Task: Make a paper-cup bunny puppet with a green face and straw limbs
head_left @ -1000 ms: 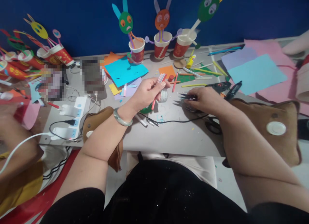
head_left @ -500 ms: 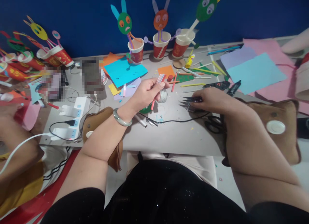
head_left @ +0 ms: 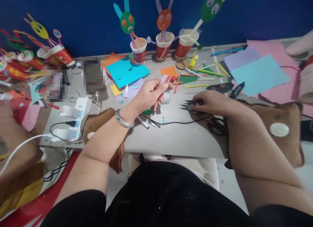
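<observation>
My left hand (head_left: pixel 153 93) is closed around a bundle of thin pink and white straws (head_left: pixel 164 79), above the middle of the table. A grey-white roll of tape (head_left: pixel 166 97) hangs at its fingers. To the right, my right hand (head_left: pixel 206 101) is closed on a dark pointed tool (head_left: pixel 192 102) whose tips point left; its exact shape is partly hidden under the fingers. Black scissor handles (head_left: pixel 217 126) lie just below my right wrist. A green paper piece (head_left: pixel 148 111) shows under my left hand.
Red paper cups (head_left: pixel 163 48) with paper-faced figures stand along the blue wall. Coloured sheets (head_left: pixel 128 70) and loose straws lie behind my hands. A white power strip (head_left: pixel 81 116), cables and brown cushions (head_left: pixel 264 122) flank my arms. Another person's arm (head_left: pixel 18 139) is at far left.
The other person's arm at the far left has shifted slightly. My hands keep nearly the same place and hold the same things.
</observation>
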`<state>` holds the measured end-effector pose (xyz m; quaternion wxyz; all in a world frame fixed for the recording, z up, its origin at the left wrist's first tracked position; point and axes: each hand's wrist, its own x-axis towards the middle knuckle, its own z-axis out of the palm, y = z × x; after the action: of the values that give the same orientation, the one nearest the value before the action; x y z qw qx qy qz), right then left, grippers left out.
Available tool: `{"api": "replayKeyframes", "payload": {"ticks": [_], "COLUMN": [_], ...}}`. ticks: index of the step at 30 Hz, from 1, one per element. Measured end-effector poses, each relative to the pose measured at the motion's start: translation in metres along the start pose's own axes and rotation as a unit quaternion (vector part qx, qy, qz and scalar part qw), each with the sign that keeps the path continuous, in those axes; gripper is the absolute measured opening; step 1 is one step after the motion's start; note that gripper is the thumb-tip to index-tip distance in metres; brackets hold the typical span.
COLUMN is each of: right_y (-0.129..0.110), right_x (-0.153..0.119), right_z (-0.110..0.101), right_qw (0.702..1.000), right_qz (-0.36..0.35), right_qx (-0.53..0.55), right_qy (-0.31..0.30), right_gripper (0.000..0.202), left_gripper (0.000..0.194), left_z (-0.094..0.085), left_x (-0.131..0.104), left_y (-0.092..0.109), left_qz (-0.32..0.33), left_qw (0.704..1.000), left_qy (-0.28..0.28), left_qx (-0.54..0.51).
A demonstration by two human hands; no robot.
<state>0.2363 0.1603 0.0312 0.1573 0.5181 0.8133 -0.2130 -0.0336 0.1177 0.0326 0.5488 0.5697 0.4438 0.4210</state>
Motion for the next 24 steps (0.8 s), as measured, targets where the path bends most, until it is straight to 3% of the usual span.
{"api": "replayKeyframes", "payload": {"ticks": [4, 10, 16, 24], "right_y": [0.000, 0.005, -0.026, -0.064], "right_x": [0.005, 0.002, 0.012, 0.026], "right_z": [0.005, 0.009, 0.023, 0.024], "right_qw": [0.999, 0.985, 0.975, 0.989], "right_qz": [-0.011, -0.043, -0.064, -0.068], "right_qx": [0.028, 0.117, 0.156, 0.041], "right_qy": [0.023, 0.117, 0.142, 0.124], "right_gripper": [0.011, 0.021, 0.023, 0.021], "left_gripper": [0.034, 0.030, 0.029, 0.021], "left_z": [0.000, -0.001, -0.006, -0.013], "left_x": [0.000, 0.002, 0.006, 0.009], "left_y": [-0.001, -0.005, -0.003, 0.002], "left_qz": [0.003, 0.007, 0.012, 0.005], "left_qw": [1.000, 1.000, 0.999, 0.998], "left_qy": [0.004, 0.003, 0.030, 0.061], "left_qx": [0.007, -0.001, 0.007, 0.011]}}
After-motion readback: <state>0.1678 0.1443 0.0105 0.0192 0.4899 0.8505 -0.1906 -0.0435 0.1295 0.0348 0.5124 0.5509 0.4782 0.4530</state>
